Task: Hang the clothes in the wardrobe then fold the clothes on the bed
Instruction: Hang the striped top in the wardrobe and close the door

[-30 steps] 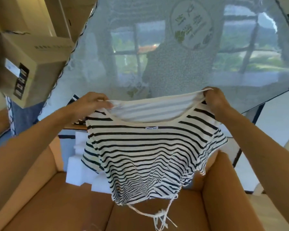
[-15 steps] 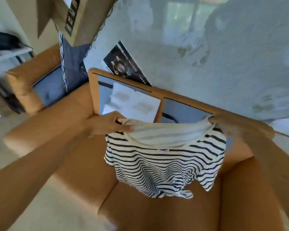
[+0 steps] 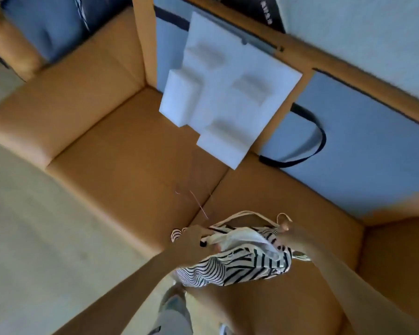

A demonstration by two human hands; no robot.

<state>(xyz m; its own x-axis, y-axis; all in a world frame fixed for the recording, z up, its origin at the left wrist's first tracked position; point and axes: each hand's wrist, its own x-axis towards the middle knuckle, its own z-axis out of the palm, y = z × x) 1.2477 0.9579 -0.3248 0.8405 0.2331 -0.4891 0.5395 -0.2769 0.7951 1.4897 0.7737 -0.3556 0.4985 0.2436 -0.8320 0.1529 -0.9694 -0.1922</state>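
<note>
Floor (image 3: pixel 34 226) fills the left of the view, pale and bare; beside it runs the tan sofa (image 3: pixel 131 146), its seat now seen from almost straight above, where 1 second ago the person faced outward with the garment spread at chest height; a thin wire hanger (image 3: pixel 196 204) lies on the seat near the cushion seam, apart from the hands. Behind it, white foam packing (image 3: pixel 228 88) leans on the sofa back next to a blue bag (image 3: pixel 348 141) with a dark strap.

Lower down, the left hand (image 3: pixel 191 240) is closed on the neckline of the striped top (image 3: pixel 232 262); the top has dropped from stretched flat to bunched low over the seat edge, between the 2 hands; its hem hangs slack. To the right, the right hand (image 3: pixel 290 234) pinches the other shoulder, its grip closed on the cloth, with a drawstring loop showing just above the fingers.

Judged from this, the top is being lowered toward the hanger, so the hanging step appears about to begin; nothing is on the hanger yet, and folding remains undone.
</note>
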